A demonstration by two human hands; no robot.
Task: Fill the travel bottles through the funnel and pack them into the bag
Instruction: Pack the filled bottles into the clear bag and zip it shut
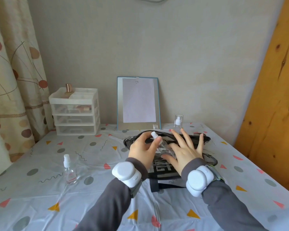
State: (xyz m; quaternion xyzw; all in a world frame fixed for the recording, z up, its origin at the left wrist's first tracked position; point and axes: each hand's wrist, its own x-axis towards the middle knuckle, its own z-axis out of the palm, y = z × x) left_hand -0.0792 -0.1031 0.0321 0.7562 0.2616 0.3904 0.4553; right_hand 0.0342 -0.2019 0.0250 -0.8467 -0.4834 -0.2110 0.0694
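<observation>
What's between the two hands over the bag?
A tilted clear spray bottle: the left hand grips it near its white cap, the right hand lies spread open beside it, above the black bag. Head view shows it.

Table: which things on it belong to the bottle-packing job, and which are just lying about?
In the job: held spray bottle, gripped by left hand; bag, right hand over it; left spray bottle; rear spray bottle behind the bag.
Lying about: drawer unit; copper-capped bottle on it; blue-framed board.
</observation>
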